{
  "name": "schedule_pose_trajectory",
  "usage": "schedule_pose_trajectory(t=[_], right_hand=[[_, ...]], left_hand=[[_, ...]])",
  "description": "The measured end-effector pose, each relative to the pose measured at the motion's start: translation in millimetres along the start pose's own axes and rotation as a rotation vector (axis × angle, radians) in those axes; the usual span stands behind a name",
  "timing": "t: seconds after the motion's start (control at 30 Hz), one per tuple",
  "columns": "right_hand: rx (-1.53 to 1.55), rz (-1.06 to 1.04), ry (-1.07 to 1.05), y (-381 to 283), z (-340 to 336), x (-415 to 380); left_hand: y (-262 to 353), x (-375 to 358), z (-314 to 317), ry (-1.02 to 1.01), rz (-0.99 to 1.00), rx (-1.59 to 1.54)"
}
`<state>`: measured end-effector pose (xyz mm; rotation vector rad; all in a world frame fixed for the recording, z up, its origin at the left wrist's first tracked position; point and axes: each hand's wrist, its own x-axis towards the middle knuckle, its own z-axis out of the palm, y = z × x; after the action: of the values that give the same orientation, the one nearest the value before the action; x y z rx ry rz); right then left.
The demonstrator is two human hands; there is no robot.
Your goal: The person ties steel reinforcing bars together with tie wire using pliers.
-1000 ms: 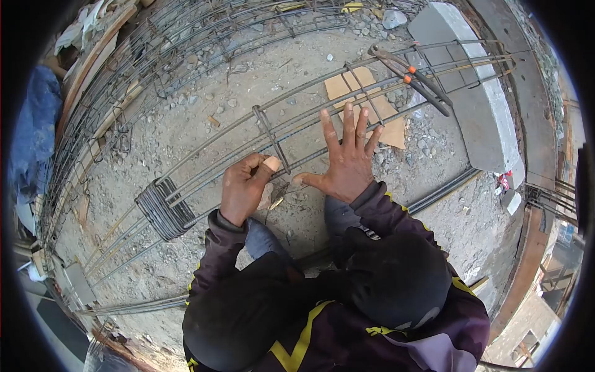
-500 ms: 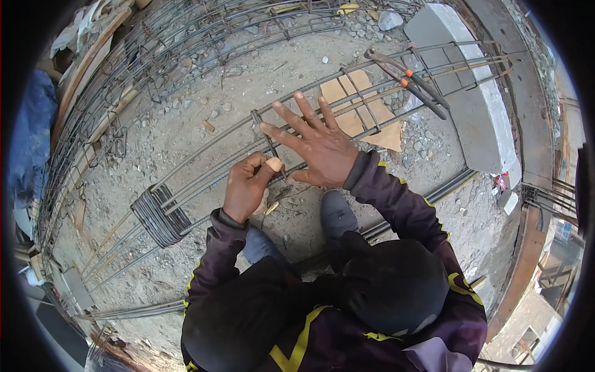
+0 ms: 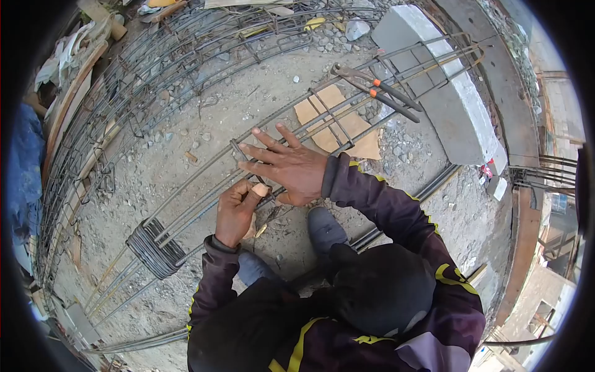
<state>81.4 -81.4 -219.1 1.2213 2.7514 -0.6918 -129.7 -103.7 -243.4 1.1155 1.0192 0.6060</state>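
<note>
My left hand [image 3: 237,212] is closed, thumb and fingers pinched at the near end of a steel stirrup [image 3: 238,149] that crosses the long rebars. My right hand [image 3: 285,168] lies spread over the long rebars [image 3: 197,186], just right of that stirrup, its fingertips pointing left and away from me. Part of the stirrup is hidden behind my fingers. Pincers [image 3: 375,87] with orange and black handles rest on the rebar cage farther right. A bundle of stacked stirrups [image 3: 155,249] sits around the bars on the left.
A brown cardboard piece [image 3: 364,141] lies under the cage. The bars' right end passes over a concrete block [image 3: 427,43]. More rebar cages [image 3: 167,68] curve along the far left side. Gravel and rubble cover the ground [image 3: 204,111]. My shoes [image 3: 326,228] stand close to the bars.
The whole view has shifted, so the bars and pincers appear farther left. My right hand has turned, its fingers now pointing more to the left. My left hand stays at the stirrup's near end.
</note>
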Motion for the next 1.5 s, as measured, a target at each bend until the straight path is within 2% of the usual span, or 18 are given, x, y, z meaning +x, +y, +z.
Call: schedule_pose_trajectory(t=[0.1, 0.13, 0.23, 0.27, 0.37, 0.4, 0.5, 0.6, 0.7, 0.9, 0.97, 1.03, 1.13, 1.23, 1.37, 1.43, 1.5], right_hand=[[0.050, 0.007, 0.035, -1.6, -0.2, -3.6], [-0.003, -0.022, 0.177, -5.9, -2.3, -12.4], [0.523, -0.050, 0.460, -33.3, -2.5, -21.9], [0.689, -0.017, 0.421, -47.7, -10.6, -29.6], [1.532, -0.019, 0.240, -80.7, 6.3, -29.6], [1.710, -0.154, 0.372, -89.2, 27.9, -20.4], [1.886, -0.082, 0.328, -93.0, 26.3, -25.5], [1.884, -0.116, 0.275, -91.4, 38.3, -28.2], [1.985, -0.150, 0.365, -87.0, 32.7, -34.7], [2.140, -0.236, -0.019, -86.6, 34.6, -35.1], [2.022, -0.276, 0.039, -93.3, 31.0, -28.0], [1.928, -0.273, 0.096, -103.3, 35.6, -21.0], [1.957, -0.276, -0.054, -109.4, 38.3, -19.0], [1.888, -0.279, -0.052, -107.2, 32.8, -16.2], [1.877, -0.268, -0.131, -104.2, 33.8, -15.2], [1.830, -0.211, 0.045, -103.0, 26.5, -19.9], [1.726, -0.118, 0.147, -97.6, 35.9, -17.8]], left_hand=[[10.6, -8.5, -11.2, -0.027, -0.141, 0.150], [10.8, -13.2, -10.0, 0.021, -0.084, 0.130], [37.1, -39.0, -12.8, 0.082, 0.016, 0.061], [48.5, -46.1, -15.3, 0.082, 0.047, 0.094], [65.6, -57.4, -19.8, 0.111, 0.191, 0.230], [71.0, -58.9, -17.2, 0.117, 0.193, 0.238], [72.9, -59.2, -9.4, 0.154, 0.198, 0.246], [74.7, -55.7, 2.9, 0.171, 0.251, 0.260], [75.5, -50.0, 11.3, 0.153, 0.292, 0.271], [84.0, -65.1, 17.1, 0.185, 0.305, 0.290], [80.6, -72.0, 13.3, 0.247, 0.315, 0.221], [77.2, -78.9, 12.9, 0.328, 0.331, 0.302], [67.1, -90.5, 9.8, 0.370, 0.369, 0.372], [66.5, -92.0, 8.7, 0.453, 0.406, 0.382], [62.6, -88.2, 1.4, 0.404, 0.490, 0.393], [64.2, -79.8, -4.2, 0.405, 0.506, 0.427], [71.5, -69.6, -6.6, 0.345, 0.389, 0.289]])
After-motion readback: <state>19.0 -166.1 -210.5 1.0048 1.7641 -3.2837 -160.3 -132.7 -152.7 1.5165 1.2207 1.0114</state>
